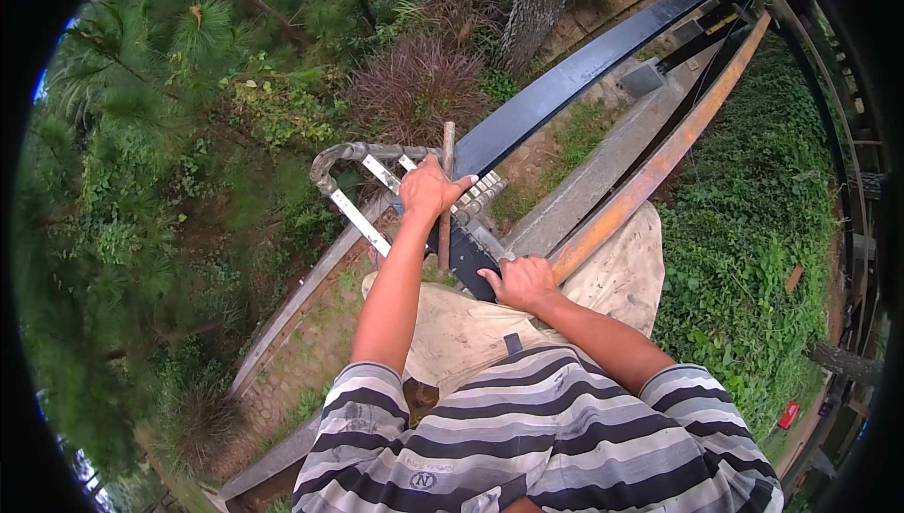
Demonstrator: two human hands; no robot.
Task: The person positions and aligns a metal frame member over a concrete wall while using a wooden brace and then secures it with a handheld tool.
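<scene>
Both hands clamped on a rusty rod and a dark rail, high above the ground.

The rusty rod stood near picture centre, its long axis running 12 to 6 o'clock — the left hand was closed round its middle, beside a grey chain loop at 9 o'clock. The right hand, lower at 5 o'clock from the rod and nearer the body, gripped the dark rail, which ran off toward 1 o'clock alongside an orange beam — shrubs far below.
</scene>
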